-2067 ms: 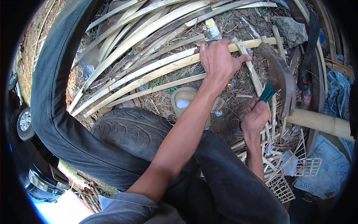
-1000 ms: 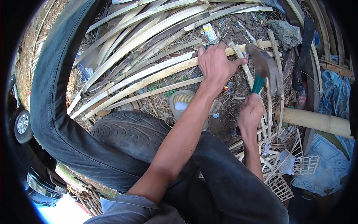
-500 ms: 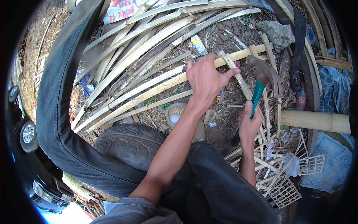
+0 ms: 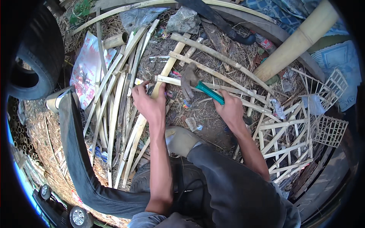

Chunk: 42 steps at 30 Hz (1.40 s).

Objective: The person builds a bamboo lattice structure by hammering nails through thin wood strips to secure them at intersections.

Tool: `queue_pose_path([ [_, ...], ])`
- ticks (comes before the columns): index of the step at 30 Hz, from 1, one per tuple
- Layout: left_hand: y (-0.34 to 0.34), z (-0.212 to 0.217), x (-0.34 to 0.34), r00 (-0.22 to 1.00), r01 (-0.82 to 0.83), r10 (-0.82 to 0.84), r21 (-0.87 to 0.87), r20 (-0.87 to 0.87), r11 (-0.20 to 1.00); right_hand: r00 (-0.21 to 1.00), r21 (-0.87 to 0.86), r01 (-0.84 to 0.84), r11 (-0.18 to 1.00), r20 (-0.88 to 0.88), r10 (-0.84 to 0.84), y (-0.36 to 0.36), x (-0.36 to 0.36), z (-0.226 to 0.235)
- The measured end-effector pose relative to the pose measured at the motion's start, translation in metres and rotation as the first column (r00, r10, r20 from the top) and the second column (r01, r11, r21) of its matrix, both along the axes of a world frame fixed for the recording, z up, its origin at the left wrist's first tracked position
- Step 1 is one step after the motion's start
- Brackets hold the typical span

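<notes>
My right hand (image 4: 231, 108) is wrapped around the green handle (image 4: 211, 93) of a hammer. Its rusty metal head (image 4: 189, 80) hangs just over the slats, close to a crossing joint. With thumb and fingers on either side, my left hand (image 4: 149, 102) grips a wide pale bamboo strip (image 4: 167, 70) lying on the ground. Several thinner bamboo slats (image 4: 213, 68) run from this strip toward the right, their left ends lying across it. One slat end (image 4: 163, 79) sits right beside my left thumb.
Loose bamboo strips (image 4: 112, 110) are piled at left. A thick bamboo pole (image 4: 296, 41) leans in at upper right, near a rock (image 4: 184, 21). Lattice pieces (image 4: 330, 131) lie at right. Tires (image 4: 38, 68) stand at far left, and my knees frame the work area.
The view has turned, so the strip and slats appear rotated. My left hand has shifted off the crossing slat onto the wide strip. The hammer stays in my right hand, its handle now tilted differently.
</notes>
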<state>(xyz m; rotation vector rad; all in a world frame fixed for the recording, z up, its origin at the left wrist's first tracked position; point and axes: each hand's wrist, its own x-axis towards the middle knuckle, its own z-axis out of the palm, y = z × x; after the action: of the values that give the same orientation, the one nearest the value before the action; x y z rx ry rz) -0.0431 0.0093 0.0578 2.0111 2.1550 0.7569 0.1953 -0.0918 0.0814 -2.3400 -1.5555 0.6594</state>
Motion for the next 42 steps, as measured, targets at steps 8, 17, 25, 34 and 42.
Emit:
queue_pose_path([
  [8, -0.090, -0.005, 0.098, 0.894, 0.447, -0.428, -0.340, 0.133, 0.827, 0.997, -0.114, -0.028, 0.993, -0.075, 0.019, 0.005, -0.001, 0.030],
  [17, -0.069, -0.021, 0.121, 0.885, 0.465, -0.396, -0.442, 0.244, 0.768, 0.997, 0.027, -0.051, 0.998, -0.060, 0.053, 0.007, 0.002, 0.024],
  [25, -0.076, -0.031, 0.117, 0.876, 0.461, -0.338, -0.389, 0.345, 0.798, 0.995, 0.044, -0.049, 0.998, -0.088, 0.053, 0.013, -0.006, 0.025],
  [34, -0.081, -0.017, 0.105, 0.832, 0.472, -0.179, -0.500, 0.526, 0.726, 0.994, 0.002, -0.036, 0.999, -0.103, 0.036, 0.023, -0.009, 0.037],
  [42, -0.018, -0.027, 0.082, -0.512, 0.130, 0.320, -0.297, 0.797, 0.946, 0.997, -0.063, -0.052, 0.997, -0.051, 0.049, 0.015, -0.010, 0.056],
])
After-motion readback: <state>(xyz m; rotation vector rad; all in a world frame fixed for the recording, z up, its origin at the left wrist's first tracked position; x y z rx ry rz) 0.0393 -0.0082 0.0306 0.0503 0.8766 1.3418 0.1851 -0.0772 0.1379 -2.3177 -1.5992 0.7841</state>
